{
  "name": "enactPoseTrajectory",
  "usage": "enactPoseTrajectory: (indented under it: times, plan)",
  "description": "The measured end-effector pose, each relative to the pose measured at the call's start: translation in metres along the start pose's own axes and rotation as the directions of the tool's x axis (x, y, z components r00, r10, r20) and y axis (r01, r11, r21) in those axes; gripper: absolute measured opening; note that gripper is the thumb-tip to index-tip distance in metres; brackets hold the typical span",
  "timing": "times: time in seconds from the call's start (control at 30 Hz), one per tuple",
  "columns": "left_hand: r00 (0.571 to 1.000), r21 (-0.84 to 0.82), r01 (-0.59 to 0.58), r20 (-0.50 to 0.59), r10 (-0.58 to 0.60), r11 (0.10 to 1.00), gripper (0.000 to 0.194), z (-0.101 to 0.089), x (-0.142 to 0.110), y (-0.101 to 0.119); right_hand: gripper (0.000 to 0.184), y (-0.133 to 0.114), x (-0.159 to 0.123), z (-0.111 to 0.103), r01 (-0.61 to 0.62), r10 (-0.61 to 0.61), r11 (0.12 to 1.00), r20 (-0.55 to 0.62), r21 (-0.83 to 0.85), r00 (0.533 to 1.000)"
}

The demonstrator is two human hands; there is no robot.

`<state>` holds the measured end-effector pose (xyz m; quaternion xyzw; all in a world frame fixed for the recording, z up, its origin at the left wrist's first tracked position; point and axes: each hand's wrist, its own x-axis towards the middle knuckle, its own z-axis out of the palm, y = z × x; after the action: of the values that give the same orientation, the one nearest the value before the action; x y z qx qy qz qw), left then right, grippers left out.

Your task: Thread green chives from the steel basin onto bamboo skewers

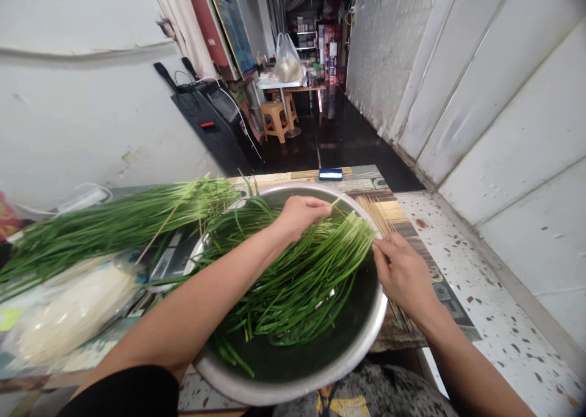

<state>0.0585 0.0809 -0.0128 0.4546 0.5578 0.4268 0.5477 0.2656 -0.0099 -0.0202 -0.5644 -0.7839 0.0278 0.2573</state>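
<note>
1. Heaped in the metal basin (260,392), mid-frame: green stalks (311,282) (pale ends (361,231) rightward).
2. Pinching one pale stalk (337,201) with the left hand (300,217), just above.
3. Curling the right hand (403,270) at the right rim; cannot quite tell around what.
4. Beyond, thin sticks (378,215).

Looks like a small eatery or shop: white-topped pedestal table (268,83) and tan plastic stools (273,109) upper centre, colourful stacked boxes (330,54) behind; long green stalks (302,282) in wide silver metal basin (274,396), centre.
</note>
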Motion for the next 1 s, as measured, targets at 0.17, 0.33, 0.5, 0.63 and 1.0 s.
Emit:
enactPoseTrajectory:
  times: [0.17,0.33,0.5,0.63,1.0]
  plan:
    - [0.999,-0.017,0.037,0.004,-0.037,0.999,0.014,0.003,-0.002,0.000,0.030,0.001,0.000,0.001,-0.009,0.009,1.000,-0.009,0.016,1.000]
    - [1.000,0.019,0.014,0.013,-0.014,1.000,0.011,0.003,-0.001,-0.002,0.031,0.001,0.000,0.001,0.007,-0.007,1.000,-0.022,0.019,1.000]
    - [0.999,0.078,-0.030,0.014,0.029,0.996,0.014,0.008,-0.004,-0.006,0.032,0.000,0.000,0.001,0.006,-0.005,1.000,-0.027,0.015,1.000]
    - [0.973,0.287,-0.207,0.158,0.166,0.935,0.013,0.014,-0.013,-0.002,0.030,0.000,0.000,0.001,-0.004,0.004,1.000,-0.026,0.008,1.000]
    - [0.962,0.885,-0.244,0.170,0.213,0.395,0.021,-0.025,0.023,-0.014,0.032,-0.002,0.000,0.000,0.004,-0.005,1.000,-0.016,-0.027,1.000]
